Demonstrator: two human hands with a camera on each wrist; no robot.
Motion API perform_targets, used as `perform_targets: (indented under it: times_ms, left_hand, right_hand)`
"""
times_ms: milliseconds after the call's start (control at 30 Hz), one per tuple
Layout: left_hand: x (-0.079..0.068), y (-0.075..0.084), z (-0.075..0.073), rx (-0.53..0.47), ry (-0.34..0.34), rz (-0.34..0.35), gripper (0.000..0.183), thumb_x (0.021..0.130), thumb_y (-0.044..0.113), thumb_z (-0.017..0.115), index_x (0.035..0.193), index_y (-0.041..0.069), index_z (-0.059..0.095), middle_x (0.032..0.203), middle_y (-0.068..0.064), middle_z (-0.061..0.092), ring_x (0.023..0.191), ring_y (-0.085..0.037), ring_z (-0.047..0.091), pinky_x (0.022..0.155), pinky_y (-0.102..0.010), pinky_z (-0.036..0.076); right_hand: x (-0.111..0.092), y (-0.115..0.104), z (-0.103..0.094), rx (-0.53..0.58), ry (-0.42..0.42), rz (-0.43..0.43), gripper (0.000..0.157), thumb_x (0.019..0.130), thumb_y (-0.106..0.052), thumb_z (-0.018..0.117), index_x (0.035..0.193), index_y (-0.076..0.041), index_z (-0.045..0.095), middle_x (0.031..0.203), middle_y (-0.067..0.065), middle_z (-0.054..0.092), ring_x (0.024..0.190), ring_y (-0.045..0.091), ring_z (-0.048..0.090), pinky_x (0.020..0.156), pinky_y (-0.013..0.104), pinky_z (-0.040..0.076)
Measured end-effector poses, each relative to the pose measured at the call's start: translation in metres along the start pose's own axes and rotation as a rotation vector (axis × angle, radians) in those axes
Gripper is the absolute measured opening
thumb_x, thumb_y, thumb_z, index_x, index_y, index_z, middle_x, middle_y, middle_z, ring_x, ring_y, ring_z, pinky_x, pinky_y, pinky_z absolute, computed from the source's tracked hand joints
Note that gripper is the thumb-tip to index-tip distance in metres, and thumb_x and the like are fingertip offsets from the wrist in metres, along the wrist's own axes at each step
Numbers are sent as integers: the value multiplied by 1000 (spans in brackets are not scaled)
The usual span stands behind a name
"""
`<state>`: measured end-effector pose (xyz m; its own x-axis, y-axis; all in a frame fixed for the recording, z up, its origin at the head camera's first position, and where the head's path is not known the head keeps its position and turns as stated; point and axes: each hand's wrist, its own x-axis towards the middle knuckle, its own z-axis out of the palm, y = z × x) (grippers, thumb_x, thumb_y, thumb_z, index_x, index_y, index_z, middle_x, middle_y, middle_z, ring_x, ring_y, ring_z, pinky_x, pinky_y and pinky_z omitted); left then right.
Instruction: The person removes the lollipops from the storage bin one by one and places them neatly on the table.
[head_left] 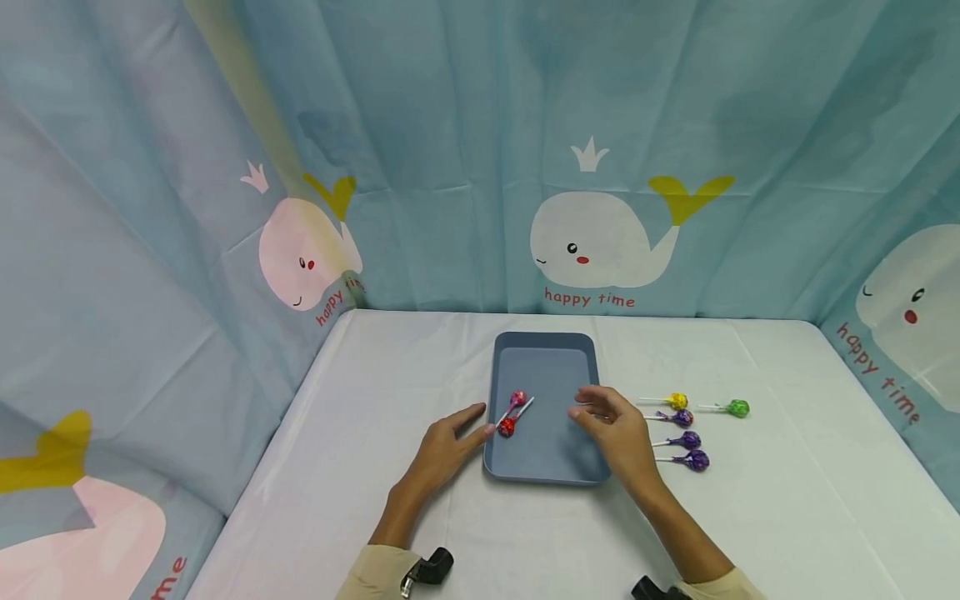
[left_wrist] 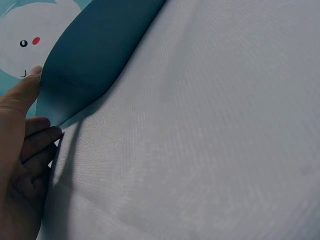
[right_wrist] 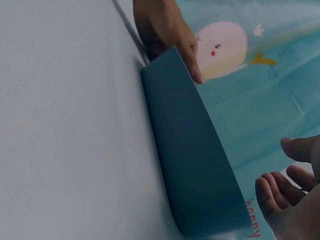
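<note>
A grey-blue rectangular tray point(head_left: 543, 343) lies on the white table. In its left part are a pink lollipop point(head_left: 518, 397) and a red lollipop point(head_left: 507, 427), their sticks crossing. My left hand point(head_left: 442, 450) touches the tray's left edge; in the left wrist view its thumb point(left_wrist: 35, 72) meets the rim and the other fingers lie low beside the wall. Over the tray's right side hovers my right hand point(head_left: 617, 433), fingers loosely bent. The right wrist view shows its thumb point(right_wrist: 297, 148) apart from the fingers, with nothing visible between them.
Right of the tray lie a yellow lollipop point(head_left: 678, 402), a green lollipop point(head_left: 738, 408) and several purple lollipops point(head_left: 696, 460), sticks pointing left. A blue curtain point(head_left: 465, 242) with whale prints borders the table point(head_left: 787, 500) at the back and sides.
</note>
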<state>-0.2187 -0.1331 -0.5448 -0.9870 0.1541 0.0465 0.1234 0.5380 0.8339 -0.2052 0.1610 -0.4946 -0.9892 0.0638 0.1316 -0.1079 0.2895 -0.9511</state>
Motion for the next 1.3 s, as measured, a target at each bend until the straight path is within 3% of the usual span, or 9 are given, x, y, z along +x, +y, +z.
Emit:
perform_targets:
  times_ms: [233, 500, 767, 933, 1300]
  left_hand:
    - [1, -1, -1, -1, 1, 4, 63, 98, 56, 71, 150, 21, 63, 154, -4, 61, 149, -34, 49, 123, -57, 39]
    - [2, -1, -2, -4, -1, 4, 62, 98, 55, 71, 150, 21, 64, 154, -3, 61, 149, -34, 49, 123, -57, 38]
    - [1, 2, -2, -13, 3, 0, 63, 98, 56, 72, 149, 21, 64, 153, -3, 61, 149, -33, 49, 124, -56, 38]
    - [1, 1, -1, -18, 4, 3, 63, 98, 55, 72, 149, 19, 64, 153, -4, 61, 148, -34, 50, 123, -56, 39]
    - [0, -2, 0, -2, -4, 7, 63, 99, 56, 71, 150, 20, 63, 153, -4, 61, 148, -35, 50, 122, -59, 40]
  right_hand:
    - [2, 2, 14, -17, -25, -10, 39, 94, -20, 84, 129, -6, 73, 122, 12, 77, 108, 22, 74, 92, 17, 57]
    - [4, 4, 29, -34, -55, 18, 40, 93, -17, 85, 129, -4, 73, 121, 9, 77, 106, 20, 75, 92, 19, 57]
    - [3, 3, 45, -59, -104, 0, 38, 93, -18, 84, 128, -5, 74, 121, 6, 78, 106, 20, 75, 96, 37, 62]
    - [2, 4, 52, -64, -113, -4, 35, 92, -14, 85, 124, -5, 75, 118, 11, 78, 104, 23, 76, 87, 33, 62]
    - [2, 5, 65, -80, -156, -14, 31, 90, -10, 85, 120, -8, 77, 115, 8, 78, 102, 24, 76, 83, 33, 63]
